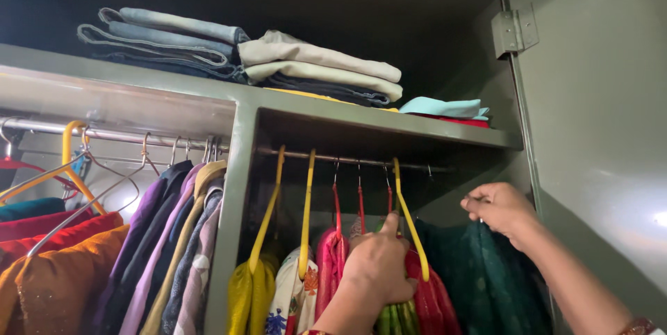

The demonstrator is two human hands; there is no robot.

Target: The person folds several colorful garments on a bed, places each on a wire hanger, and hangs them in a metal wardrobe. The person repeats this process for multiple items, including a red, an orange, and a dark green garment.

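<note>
The left hand [379,265] was seen at about six o'clock in the frame, its fingers curled shut around a bunch of hanging clothes in red and green [417,304], with the thumb raised against a yellow hanger [410,220]. The right hand [499,208] was held at about four o'clock, its fingers pinched closed on what appeared to be a thin hanger hook above a dark green garment [479,272]; the hook itself was too small to be made out clearly. Both garments were hung from the rod [347,161] in the right compartment of a green metal wardrobe [597,133]. Folded clothes [278,60] were stacked on the shelf at twelve o'clock. More hung garments [167,251] were seen at eight o'clock.
</note>
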